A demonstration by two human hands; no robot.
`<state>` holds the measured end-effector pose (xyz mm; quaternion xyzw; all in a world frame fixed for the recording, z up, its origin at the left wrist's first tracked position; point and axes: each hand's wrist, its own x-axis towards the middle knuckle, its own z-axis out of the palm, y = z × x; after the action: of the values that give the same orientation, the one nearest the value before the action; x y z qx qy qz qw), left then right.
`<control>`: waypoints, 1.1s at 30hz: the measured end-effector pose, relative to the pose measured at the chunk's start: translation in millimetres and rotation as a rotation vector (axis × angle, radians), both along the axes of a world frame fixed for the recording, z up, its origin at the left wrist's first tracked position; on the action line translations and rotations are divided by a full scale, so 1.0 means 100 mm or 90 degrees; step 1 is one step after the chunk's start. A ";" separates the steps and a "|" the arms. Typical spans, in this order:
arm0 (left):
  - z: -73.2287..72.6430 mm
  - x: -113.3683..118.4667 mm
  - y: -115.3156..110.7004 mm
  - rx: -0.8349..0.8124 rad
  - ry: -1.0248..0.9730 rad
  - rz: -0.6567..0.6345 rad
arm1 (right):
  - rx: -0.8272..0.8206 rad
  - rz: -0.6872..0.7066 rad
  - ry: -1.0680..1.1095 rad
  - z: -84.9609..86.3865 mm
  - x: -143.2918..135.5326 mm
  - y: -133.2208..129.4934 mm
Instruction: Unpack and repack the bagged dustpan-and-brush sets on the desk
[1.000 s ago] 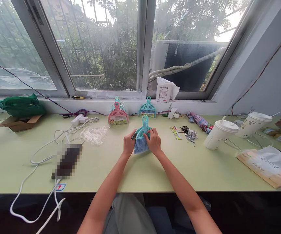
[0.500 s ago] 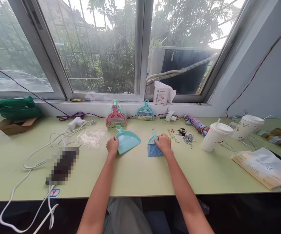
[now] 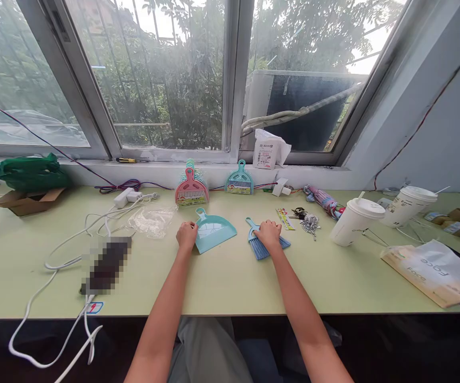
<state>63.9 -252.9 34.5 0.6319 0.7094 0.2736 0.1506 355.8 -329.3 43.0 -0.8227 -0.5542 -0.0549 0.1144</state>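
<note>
Parted, midway across the pale-green desk
With left hand, gripping a light-blue, half-round plastic dustpan by its left edge, apparently for steadiness; grasping a blue-bristled plastic brush with right hand, seemingly keeping both separate.

1. A pale green table is stretching across the view.
2. A light-blue dustpan and a blue-bristled brush are resting near its middle.
3. At left, crumpled clear plastic, a white plug adapter, a pixelated dark object and an open carton are lying.
4. Along the back, a pink dustpan set and a teal one are standing.
5. At right, a printed card, silvery pieces, two lidded cups and a "Face" packet are sitting.
</note>
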 end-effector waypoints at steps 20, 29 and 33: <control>0.04 0.49 -0.36 0.227 0.034 -0.503 | 0.145 0.323 0.174 -0.13 -0.51 0.07; -0.01 0.40 -0.27 0.330 0.269 -0.558 | 0.129 0.423 0.239 -0.10 -0.50 0.07; -0.01 0.41 -0.30 0.272 0.220 -0.585 | 0.122 0.425 0.239 -0.10 -0.49 0.07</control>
<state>105.1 -282.5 33.6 0.9296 0.3028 0.2100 0.0038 307.0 -322.2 33.5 -0.5786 -0.7530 0.0851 0.3016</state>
